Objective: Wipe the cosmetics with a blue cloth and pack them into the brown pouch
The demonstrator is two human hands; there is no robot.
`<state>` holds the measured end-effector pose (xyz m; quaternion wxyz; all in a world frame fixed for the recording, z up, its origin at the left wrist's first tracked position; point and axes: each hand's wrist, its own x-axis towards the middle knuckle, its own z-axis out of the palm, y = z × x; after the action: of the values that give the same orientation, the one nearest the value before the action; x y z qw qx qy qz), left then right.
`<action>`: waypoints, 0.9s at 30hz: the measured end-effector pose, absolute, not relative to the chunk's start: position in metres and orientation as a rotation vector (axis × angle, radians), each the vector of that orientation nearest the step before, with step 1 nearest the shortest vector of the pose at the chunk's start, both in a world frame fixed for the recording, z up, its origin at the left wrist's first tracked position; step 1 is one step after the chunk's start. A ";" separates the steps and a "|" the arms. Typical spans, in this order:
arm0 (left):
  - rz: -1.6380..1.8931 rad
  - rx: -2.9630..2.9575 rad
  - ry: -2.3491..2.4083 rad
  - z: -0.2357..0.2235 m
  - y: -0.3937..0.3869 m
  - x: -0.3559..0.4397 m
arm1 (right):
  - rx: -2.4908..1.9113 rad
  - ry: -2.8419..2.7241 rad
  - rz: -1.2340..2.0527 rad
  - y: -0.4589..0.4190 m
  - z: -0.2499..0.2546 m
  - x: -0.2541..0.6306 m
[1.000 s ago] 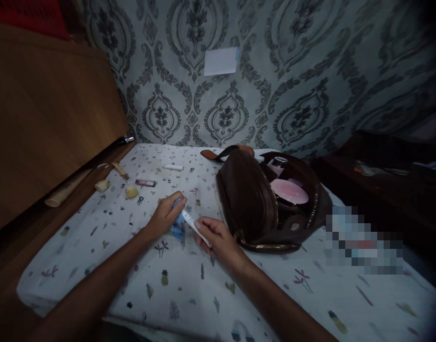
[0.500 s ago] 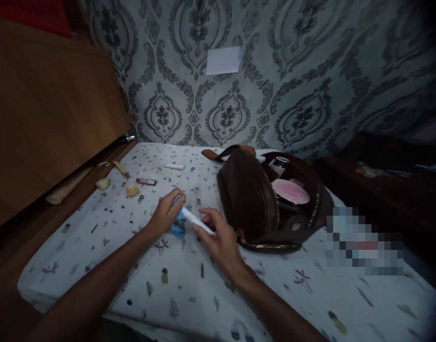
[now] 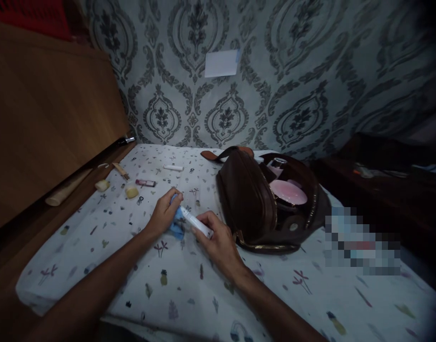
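A patterned grey wall [image 3: 161, 114] is seen behind a padded surface, covered by a white printed sheet [image 3: 189, 285]. Above the sheet, left of an open brown bag [image 3: 244, 190], a slim white tube [image 3: 196, 223] is held slanting between two hands. Its near end is gripped by the right hand [image 3: 220, 242]; the left hand [image 3: 165, 210] is closed around a blue cloth [image 3: 176, 229] at the far end (whether the tube itself is pinched there cannot be told). The work seems to be under way: the cloth has been brought to the tube, but neither has been put down; how much is left cannot be judged. Counted are one held tube, one cloth, one bag, one pink disc [image 3: 288, 191] inside it, one white stick [image 3: 173, 167], one dark-red tube [image 3: 146, 183] and two small yellowish pieces [image 3: 131, 192].
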<state>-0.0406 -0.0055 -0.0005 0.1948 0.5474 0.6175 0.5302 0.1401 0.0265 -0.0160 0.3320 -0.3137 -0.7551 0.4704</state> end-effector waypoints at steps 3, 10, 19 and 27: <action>1.571 1.417 1.704 -0.003 -0.004 -0.039 | -0.779 -1.963 1.286 0.027 -0.016 0.141; 1.612 0.883 1.206 -0.005 -0.007 -0.016 | -0.688 -1.696 1.823 0.025 -0.017 0.134; 1.415 0.950 1.092 -0.003 -0.014 -0.011 | -0.692 -1.617 1.948 0.033 -0.026 0.131; 1.281 1.359 1.409 0.005 -0.012 -0.019 | -0.771 -1.623 1.646 0.035 -0.017 0.137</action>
<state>-0.0189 -0.0123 0.0045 0.3904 0.5346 0.5545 0.5043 0.1370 0.0354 -0.0165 0.3454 -0.2969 -0.6250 0.6340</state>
